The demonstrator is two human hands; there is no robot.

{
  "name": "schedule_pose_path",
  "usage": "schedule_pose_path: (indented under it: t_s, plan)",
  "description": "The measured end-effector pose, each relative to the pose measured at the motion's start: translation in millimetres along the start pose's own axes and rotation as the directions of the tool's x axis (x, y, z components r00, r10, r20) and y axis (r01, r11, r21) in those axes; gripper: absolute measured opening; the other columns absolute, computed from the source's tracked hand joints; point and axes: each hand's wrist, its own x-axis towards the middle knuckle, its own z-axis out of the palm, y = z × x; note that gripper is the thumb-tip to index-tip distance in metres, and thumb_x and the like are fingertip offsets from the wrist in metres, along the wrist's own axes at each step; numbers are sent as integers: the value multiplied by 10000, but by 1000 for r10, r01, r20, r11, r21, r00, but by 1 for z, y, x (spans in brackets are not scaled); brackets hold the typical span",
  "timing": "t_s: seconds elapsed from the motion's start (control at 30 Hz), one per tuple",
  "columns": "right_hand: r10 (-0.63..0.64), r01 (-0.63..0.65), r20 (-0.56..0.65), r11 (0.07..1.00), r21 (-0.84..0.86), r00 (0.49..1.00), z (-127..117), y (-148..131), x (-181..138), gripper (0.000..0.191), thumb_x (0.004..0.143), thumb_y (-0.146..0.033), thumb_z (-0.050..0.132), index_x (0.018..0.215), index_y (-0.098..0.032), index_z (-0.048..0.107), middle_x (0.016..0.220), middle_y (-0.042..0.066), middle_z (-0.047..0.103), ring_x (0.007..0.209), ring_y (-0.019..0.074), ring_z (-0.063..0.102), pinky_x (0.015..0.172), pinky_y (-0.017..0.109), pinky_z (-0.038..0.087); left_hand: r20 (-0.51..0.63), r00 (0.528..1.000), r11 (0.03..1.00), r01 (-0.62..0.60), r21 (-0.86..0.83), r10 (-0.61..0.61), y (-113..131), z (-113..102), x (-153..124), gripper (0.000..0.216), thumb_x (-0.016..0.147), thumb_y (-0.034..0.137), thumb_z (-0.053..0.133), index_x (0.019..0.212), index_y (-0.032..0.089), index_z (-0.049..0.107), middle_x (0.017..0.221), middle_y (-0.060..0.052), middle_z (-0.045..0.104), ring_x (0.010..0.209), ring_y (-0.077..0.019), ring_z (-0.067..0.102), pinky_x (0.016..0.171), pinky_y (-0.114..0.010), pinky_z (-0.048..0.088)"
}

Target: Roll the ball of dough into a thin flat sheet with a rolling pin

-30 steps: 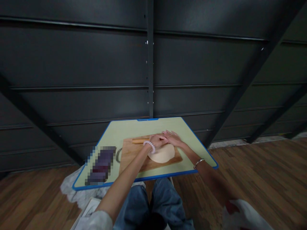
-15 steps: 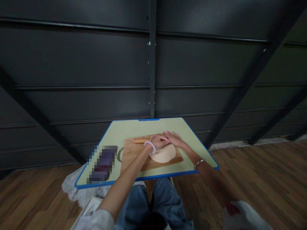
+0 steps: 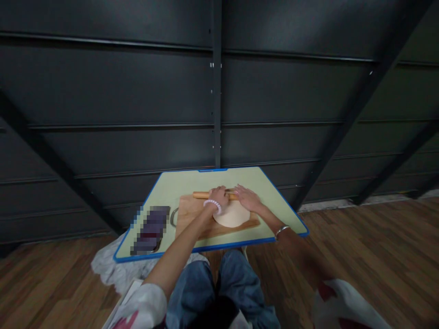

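Observation:
A wooden rolling pin (image 3: 200, 195) lies across the far side of a wooden cutting board (image 3: 190, 214). My left hand (image 3: 218, 197), with a beaded bracelet at the wrist, rests over the middle of the pin, its fingers bent across it. Flat on the board under my hands is a round, pale sheet of dough (image 3: 233, 218). My right hand (image 3: 248, 199) lies palm down with fingers stretched out, over the pin's right end and the dough's far right edge. It covers that end of the pin.
The board sits on a pale green tabletop (image 3: 185, 180) with a blue rim. A metal handle (image 3: 173, 217) sticks out at the board's left. Further left lies a dark, pixelated object (image 3: 151, 230). Behind stands a dark panelled wall (image 3: 137, 91). White plastic (image 3: 113, 267) hangs below the table's left side.
My left hand has moved from beside my right hand, at the dough's far edge, leftward onto the rolling pin. My right hand's fingers have straightened. More of the pin shows between the hands.

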Motion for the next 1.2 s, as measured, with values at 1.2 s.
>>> schedule_pose_path:
  t_s: [1.2]
  plan:
    - [-37,16,-198,994,-111,980,-5,-4,-24,405,912,-216,291,1264,-98,452,1300,143,491,1212,235,392,1011,370,283,50,979,881,-201,429,198,-14,-3,-51,498,937,448,277,1321,168,424,1363,-133,441,1271,-267,368,1074,-428,247]
